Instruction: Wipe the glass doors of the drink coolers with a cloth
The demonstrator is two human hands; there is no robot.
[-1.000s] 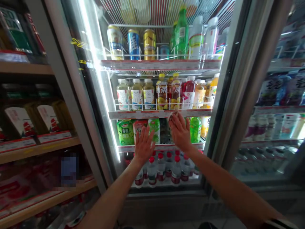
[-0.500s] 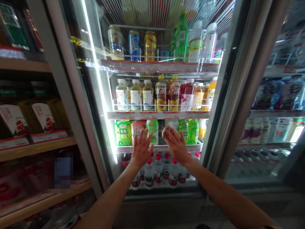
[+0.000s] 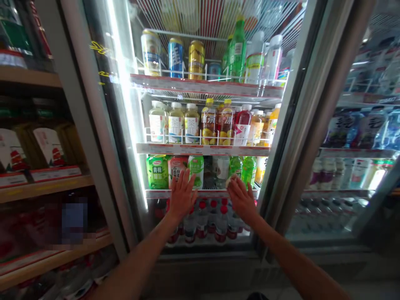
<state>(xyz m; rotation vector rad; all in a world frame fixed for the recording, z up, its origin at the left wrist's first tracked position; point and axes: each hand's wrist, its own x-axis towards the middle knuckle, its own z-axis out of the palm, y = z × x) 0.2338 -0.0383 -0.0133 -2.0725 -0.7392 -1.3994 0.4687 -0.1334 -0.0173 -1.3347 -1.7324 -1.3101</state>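
Observation:
My left hand [image 3: 182, 195] lies flat with its fingers spread against the glass door of a lit drinks cooler, in front of a red drink carton [image 3: 176, 166] and a green-and-white bottle [image 3: 196, 171]. My right hand [image 3: 243, 201] is closed on a pale crumpled cloth [image 3: 232, 180], which shows only at the fingertips. It is at the glass, before the green bottles [image 3: 236, 166] on the lower shelf. Both forearms reach up from the bottom of the view.
Behind the glass, shelves carry cans [image 3: 196, 58], tea bottles [image 3: 191, 123] and red-capped water bottles [image 3: 221, 223]. A metal door frame [image 3: 315, 112] stands at the right, with another cooler beyond. Wooden shelves [image 3: 46, 187] with boxed bottles stand at the left.
My right hand has moved right and slightly down across the glass with the cloth. My left hand stays spread on the door. The view has shifted a little.

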